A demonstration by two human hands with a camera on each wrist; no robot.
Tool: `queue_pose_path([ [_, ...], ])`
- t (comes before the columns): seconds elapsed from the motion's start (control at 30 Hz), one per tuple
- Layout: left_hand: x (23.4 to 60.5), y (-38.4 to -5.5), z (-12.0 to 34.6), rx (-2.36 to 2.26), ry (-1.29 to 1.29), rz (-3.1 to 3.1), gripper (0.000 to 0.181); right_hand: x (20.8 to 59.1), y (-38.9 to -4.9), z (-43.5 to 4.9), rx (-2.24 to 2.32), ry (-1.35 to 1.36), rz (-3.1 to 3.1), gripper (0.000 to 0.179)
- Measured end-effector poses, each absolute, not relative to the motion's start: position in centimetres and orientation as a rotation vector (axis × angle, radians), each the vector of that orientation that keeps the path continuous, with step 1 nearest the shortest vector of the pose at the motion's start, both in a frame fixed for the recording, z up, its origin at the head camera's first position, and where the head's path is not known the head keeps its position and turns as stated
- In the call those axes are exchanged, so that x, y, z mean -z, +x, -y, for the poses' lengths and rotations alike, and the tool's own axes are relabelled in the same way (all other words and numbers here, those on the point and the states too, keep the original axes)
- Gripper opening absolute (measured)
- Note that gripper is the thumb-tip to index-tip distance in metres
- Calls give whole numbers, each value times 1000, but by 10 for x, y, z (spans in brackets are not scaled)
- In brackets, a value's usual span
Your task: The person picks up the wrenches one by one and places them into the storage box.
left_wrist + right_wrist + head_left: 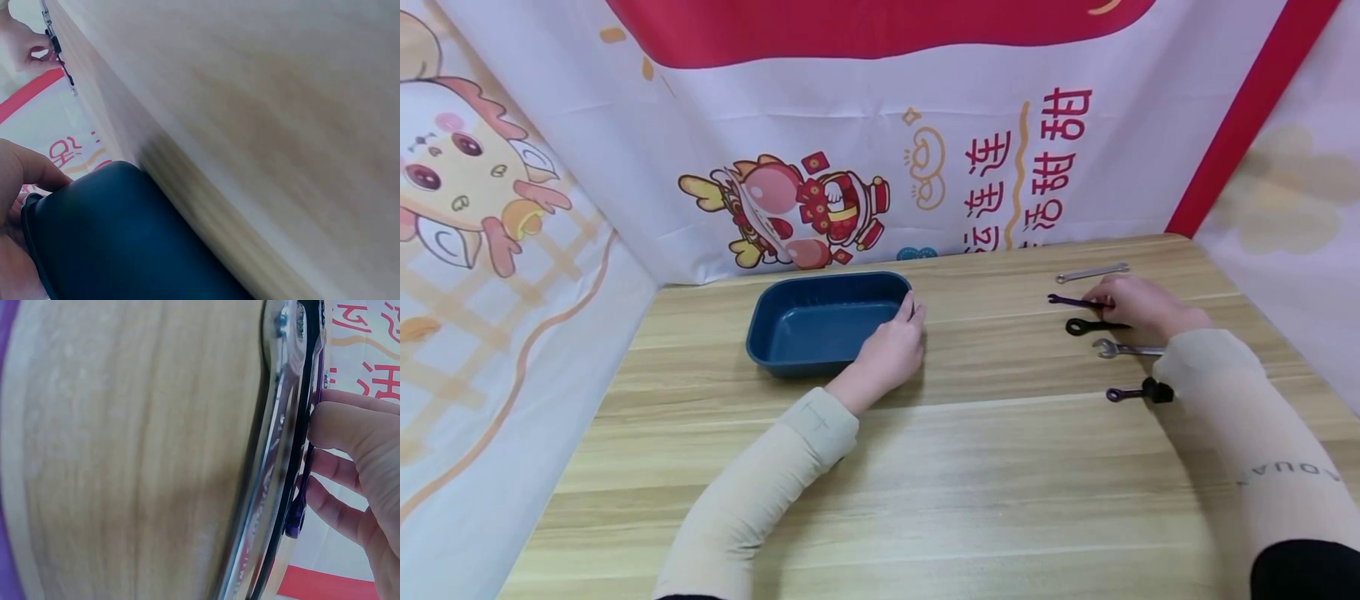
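Note:
A dark blue rectangular plastic basin (808, 367) sits on the table, left of centre. My left hand (889, 348) holds its right end; in the left wrist view the thumb and fingers are curled over the rim. Over on the right, my right hand (1138, 304) pinches a slim dark purple wrench (1069, 301) by its shaft, as the right wrist view (296, 519) also shows. I cannot tell whether that wrench is lifted off the table. Just in front of it lies a black ring-ended wrench (1077, 327), partly hidden by the hand.
A silver wrench (1093, 272) lies farthest back. Nearer lie a silver open-ended wrench (1112, 348), partly behind the sleeve, and a small dark ring wrench (1118, 394) with a black block-like part (1157, 390). Printed cloth (970, 100) hangs behind the wooden table (970, 492).

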State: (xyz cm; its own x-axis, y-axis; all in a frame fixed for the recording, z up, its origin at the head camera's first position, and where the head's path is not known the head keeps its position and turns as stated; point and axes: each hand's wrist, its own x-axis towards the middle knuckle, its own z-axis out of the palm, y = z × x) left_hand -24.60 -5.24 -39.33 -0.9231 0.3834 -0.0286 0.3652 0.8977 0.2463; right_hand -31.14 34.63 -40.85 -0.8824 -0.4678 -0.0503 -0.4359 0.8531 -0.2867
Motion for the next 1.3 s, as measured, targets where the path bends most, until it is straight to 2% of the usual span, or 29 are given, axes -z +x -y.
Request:
queue_pose_path([
  [0.8,391,-241,17,-327,580,-2967,56,404,-311,-349,438,-660,-2912,33],
  [1.3,390,-242,2,-387,540,-2932,56,401,-308,-343,404,-736,-2938,33],
])
